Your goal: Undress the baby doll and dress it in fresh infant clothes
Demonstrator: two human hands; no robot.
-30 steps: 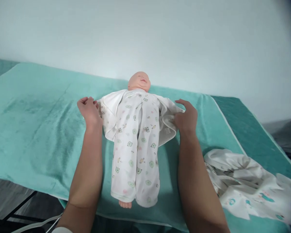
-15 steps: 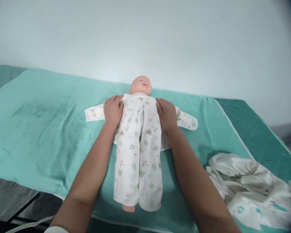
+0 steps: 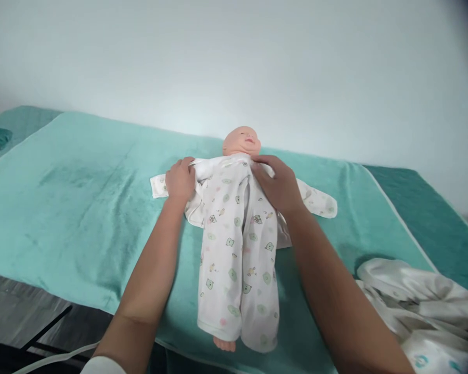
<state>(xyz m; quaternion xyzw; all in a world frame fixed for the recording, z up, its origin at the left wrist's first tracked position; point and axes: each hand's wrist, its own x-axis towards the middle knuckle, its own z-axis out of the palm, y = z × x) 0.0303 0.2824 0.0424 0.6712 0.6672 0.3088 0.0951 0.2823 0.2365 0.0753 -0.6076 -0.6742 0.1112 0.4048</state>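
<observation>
A baby doll (image 3: 242, 140) lies on its back, head toward the wall, in a white printed baby top (image 3: 322, 201) with its sleeves spread. White baby trousers (image 3: 237, 254) with green and pink prints cover its front up to the chest; one bare foot (image 3: 224, 344) pokes out of a leg. My left hand (image 3: 180, 179) is closed on the edge of the trousers' upper part, over the sleeve, pulling the cloth outward. My right hand (image 3: 277, 182) pinches the trousers' top edge near the doll's neck; its fingertips are partly hidden.
A teal cloth (image 3: 78, 208) covers the table, with light folds at the left. Crumpled white printed cloth (image 3: 425, 301) lies at the lower right. A plain wall (image 3: 234, 62) stands behind. A pale cable (image 3: 58, 358) runs at the lower left.
My right hand has moved inward from the doll's side to the chest by the neck. On the left, the trousers' upper edge is now drawn outward. The view has shifted slightly left.
</observation>
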